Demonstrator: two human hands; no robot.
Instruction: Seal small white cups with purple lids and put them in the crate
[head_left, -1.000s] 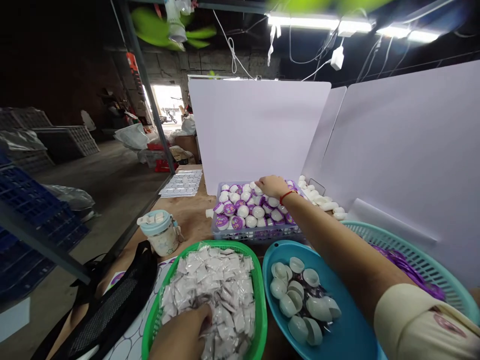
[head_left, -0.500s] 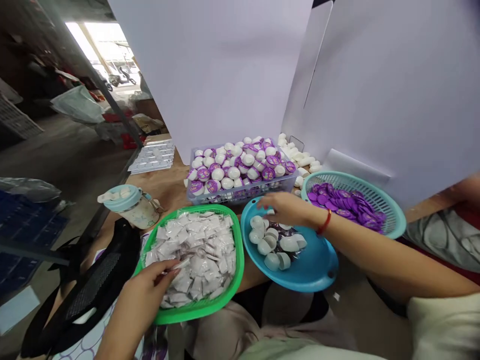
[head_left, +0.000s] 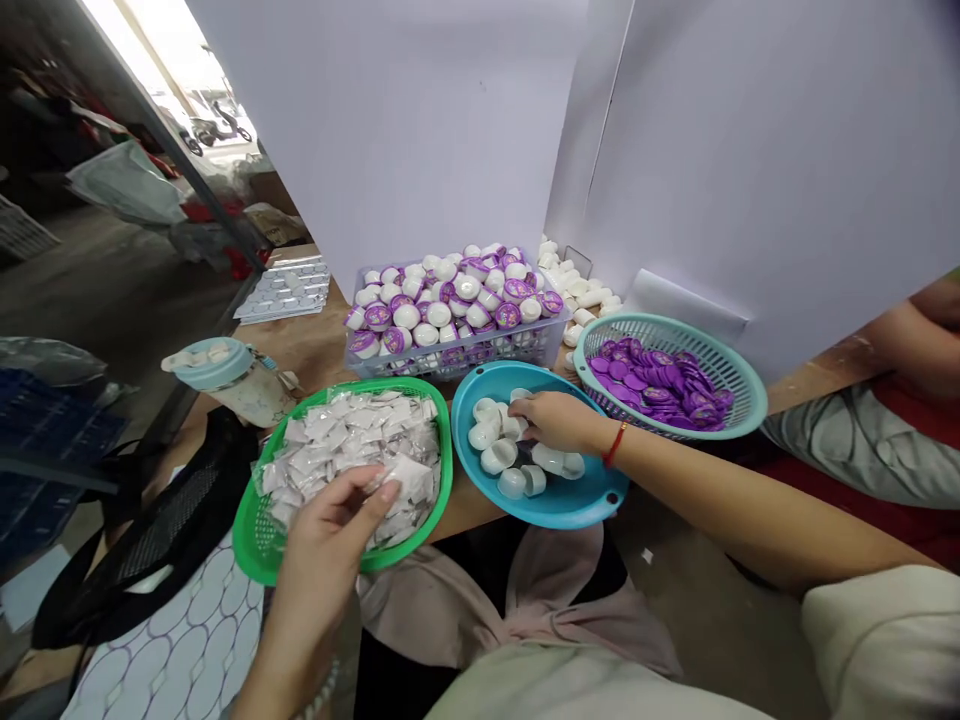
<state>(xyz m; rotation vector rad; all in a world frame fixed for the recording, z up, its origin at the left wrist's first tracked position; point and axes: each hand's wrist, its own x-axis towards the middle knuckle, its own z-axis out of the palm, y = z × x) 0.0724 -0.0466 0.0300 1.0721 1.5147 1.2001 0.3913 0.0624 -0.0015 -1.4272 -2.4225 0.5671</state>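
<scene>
My left hand [head_left: 341,520] is above the green basket [head_left: 448,440], pinching a small white packet [head_left: 409,474] between thumb and fingers. Many similar clear-wrapped packets [head_left: 322,445] fill that basket. To the right stands a blue basin [head_left: 574,505] with several small white plastic cups [head_left: 499,456] lying at different angles. My right hand [head_left: 559,420], with a red band on the wrist, reaches into the basin from the right. Its fingers are closed at the rim of one white cup [head_left: 513,424], partly covered by the hand.
Behind sits a clear purple crate [head_left: 517,345] heaped with white cups with purple lids. A pale teal basket [head_left: 750,390] of purple discs stands right, near another person's arm [head_left: 930,330]. Loose white cups [head_left: 585,292] lie by the white panel [head_left: 420,130]. A lidded tumbler [head_left: 251,390] stands left.
My left hand has moved right and lifted a packet above the pile. My right hand has lowered among the cups, its fingers now at one cup. The whole view has shifted slightly.
</scene>
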